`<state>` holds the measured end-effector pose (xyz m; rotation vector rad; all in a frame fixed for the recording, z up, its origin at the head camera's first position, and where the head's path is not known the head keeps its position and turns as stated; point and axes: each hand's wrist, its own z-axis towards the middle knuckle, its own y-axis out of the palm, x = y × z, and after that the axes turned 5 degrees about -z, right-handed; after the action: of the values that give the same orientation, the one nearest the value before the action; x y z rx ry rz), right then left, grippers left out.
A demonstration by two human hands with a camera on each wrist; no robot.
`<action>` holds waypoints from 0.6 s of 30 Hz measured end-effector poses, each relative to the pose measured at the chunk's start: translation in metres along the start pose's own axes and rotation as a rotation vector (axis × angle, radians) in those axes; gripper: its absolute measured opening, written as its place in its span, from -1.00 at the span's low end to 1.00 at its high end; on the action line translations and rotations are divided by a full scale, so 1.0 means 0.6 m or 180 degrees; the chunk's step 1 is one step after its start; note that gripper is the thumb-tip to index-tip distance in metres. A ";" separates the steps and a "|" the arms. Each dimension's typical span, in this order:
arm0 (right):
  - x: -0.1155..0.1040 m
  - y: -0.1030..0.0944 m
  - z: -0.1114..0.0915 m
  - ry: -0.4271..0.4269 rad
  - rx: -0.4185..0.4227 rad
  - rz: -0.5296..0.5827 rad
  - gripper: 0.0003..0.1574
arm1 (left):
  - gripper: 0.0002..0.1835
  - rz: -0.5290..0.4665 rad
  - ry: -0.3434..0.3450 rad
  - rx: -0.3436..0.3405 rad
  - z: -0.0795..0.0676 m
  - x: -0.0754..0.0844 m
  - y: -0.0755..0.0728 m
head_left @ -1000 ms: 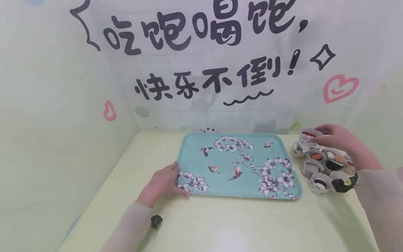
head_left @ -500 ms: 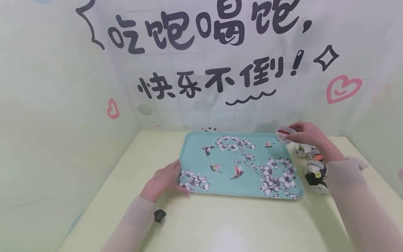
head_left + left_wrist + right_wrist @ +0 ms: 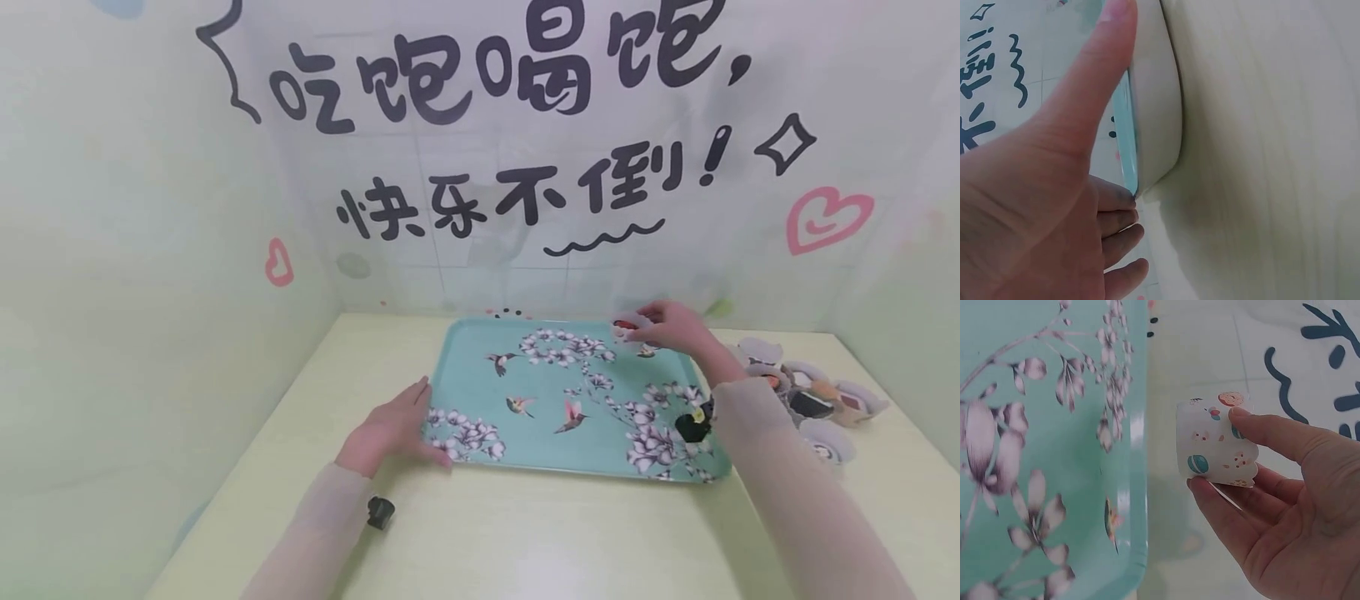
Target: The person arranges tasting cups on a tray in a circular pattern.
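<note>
My right hand (image 3: 671, 327) pinches a small white paper baking cup (image 3: 1216, 440) between thumb and fingers. Printed treats decorate its side, and something red shows inside it in the head view. The cup is held up near the far right part of a turquoise tray (image 3: 480, 392) patterned with birds and blossoms. At the tray's near left corner, my left hand (image 3: 386, 429) touches the edge with fairly straight fingers. Its thumb (image 3: 1094, 75) lies along the front rim in the left wrist view.
Several more paper cups (image 3: 827, 442) with small food-like pieces cluster on the table (image 3: 525, 542) right of the tray, partly hidden by the right forearm. A wall sheet (image 3: 480, 275) with large black writing stands directly behind the table.
My right hand has carried the paper cup leftward from the cluster to the tray's far right part. My left hand has stayed at the tray corner. The head view has shifted slightly.
</note>
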<state>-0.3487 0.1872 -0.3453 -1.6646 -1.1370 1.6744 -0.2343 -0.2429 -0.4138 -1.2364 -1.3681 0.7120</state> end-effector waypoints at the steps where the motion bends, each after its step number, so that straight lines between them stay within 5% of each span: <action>1: -0.004 0.006 0.005 -0.0006 -0.0014 0.0019 -0.13 | 0.53 0.0009 0.0011 -0.0002 0.000 -0.002 0.001; 18: -0.048 0.082 0.082 -0.0040 -0.0072 0.0250 -0.21 | 0.49 0.0137 0.0034 0.0004 0.001 -0.002 0.002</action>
<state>-0.3837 0.1281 -0.3759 -1.7357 -1.1136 1.7285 -0.2348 -0.2438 -0.4155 -1.2703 -1.3356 0.7351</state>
